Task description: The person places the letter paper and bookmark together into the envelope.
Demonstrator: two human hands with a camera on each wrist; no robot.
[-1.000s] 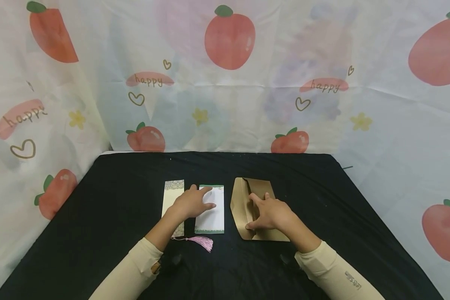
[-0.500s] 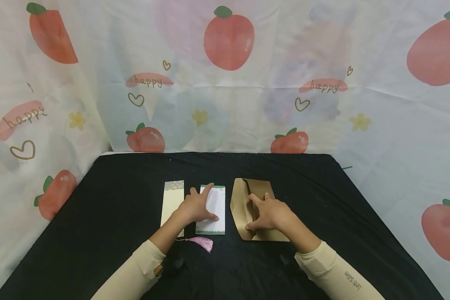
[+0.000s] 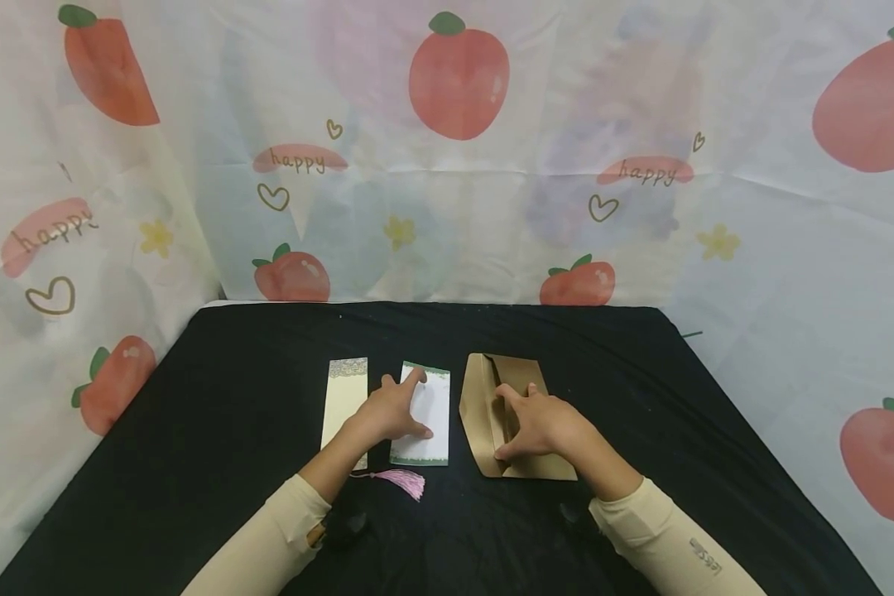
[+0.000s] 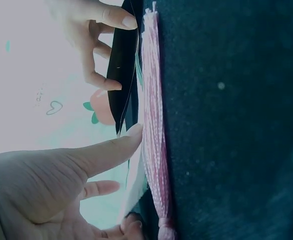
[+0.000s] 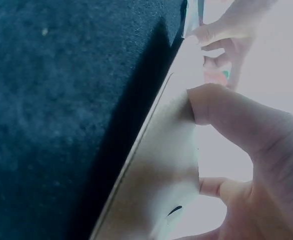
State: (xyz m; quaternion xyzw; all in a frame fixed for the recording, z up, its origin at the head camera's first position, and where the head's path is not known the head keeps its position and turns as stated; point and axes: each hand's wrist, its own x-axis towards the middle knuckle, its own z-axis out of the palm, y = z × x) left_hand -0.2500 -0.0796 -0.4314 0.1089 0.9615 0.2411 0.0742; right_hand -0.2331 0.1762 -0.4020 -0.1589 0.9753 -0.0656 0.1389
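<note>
My left hand (image 3: 389, 414) spans a white card (image 3: 434, 406) with green borders, thumb on its face near the lower part and a bent forefinger at its far edge. The card's far left corner stands slightly raised. To the right lies a gold envelope (image 3: 477, 414), its flap folded out toward the card. My right hand (image 3: 547, 424) holds the envelope by its mouth, thumb and forefinger spread along that edge, and a dark gap shows there. In the right wrist view the right thumb (image 5: 206, 102) sits on the envelope's edge (image 5: 161, 150).
Left of the card lies a cream bookmark (image 3: 343, 397) with a patterned end, partly under my left forearm. Its pink tassel (image 3: 405, 482) rests just below the card. Black cloth (image 3: 253, 414) covers the table, and a printed curtain (image 3: 492, 215) hangs behind it.
My left hand has shifted slightly right and its forefinger has bent at the card's far edge. The card has moved a little right, its far left corner now raised. My right hand stays on the envelope.
</note>
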